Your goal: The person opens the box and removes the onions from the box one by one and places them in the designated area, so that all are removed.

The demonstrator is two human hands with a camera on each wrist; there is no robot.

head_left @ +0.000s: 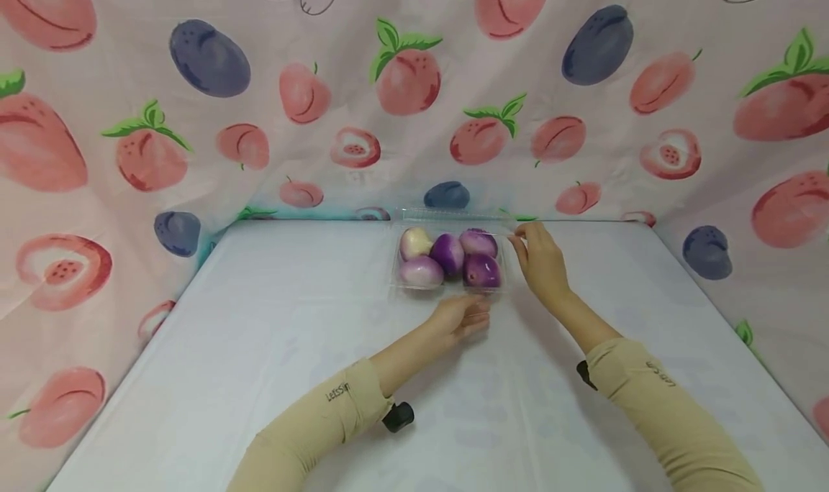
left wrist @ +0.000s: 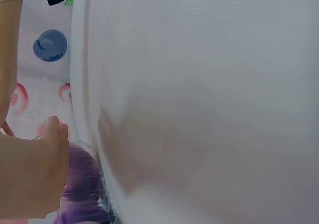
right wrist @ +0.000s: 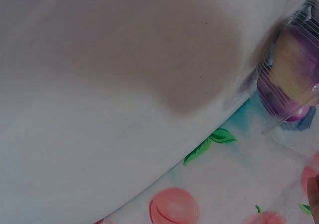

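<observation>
Hands [head_left: 540, 258] flank the clear turnip box [head_left: 448, 258].

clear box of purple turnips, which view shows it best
The head view: the whole clear box with five turnips, right hand at its corner. The left wrist view shows a blurred purple edge, the right wrist view a close, cropped corner.

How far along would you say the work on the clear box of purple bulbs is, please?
Early. The lid already stands open behind the clear box. In hand: the right hand pinches the box's right rim, and the left hand rests at its front edge. Left: all five bulbs are inside, none lifted out.
</observation>
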